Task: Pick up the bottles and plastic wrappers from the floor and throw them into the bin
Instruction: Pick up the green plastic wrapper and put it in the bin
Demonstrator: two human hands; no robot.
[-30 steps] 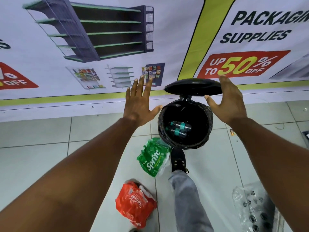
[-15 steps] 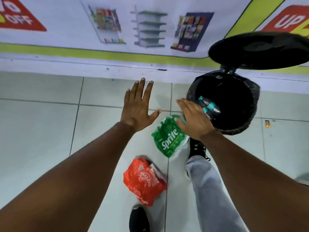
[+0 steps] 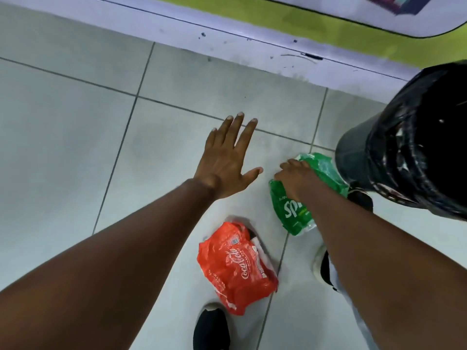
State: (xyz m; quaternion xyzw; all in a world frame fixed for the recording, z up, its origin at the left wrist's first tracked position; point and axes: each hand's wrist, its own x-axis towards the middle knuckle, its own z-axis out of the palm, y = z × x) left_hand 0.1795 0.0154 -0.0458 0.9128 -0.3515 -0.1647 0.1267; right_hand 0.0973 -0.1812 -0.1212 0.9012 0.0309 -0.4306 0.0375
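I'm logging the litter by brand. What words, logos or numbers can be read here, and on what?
"Coca-Cola": white script on the red wrapper lying on the floor.
"Sp": start of a white logo on the green wrapper; the right hand and forearm cover the rest.
Small print and barcode on both wrappers: too small to read.

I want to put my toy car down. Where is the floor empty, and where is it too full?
Bare tiles fill the whole left side, from the wall strip down beside the left hand. It is crowded on the right: the right hand is on the green wrapper, next to the bin, with the red wrapper and shoes below.
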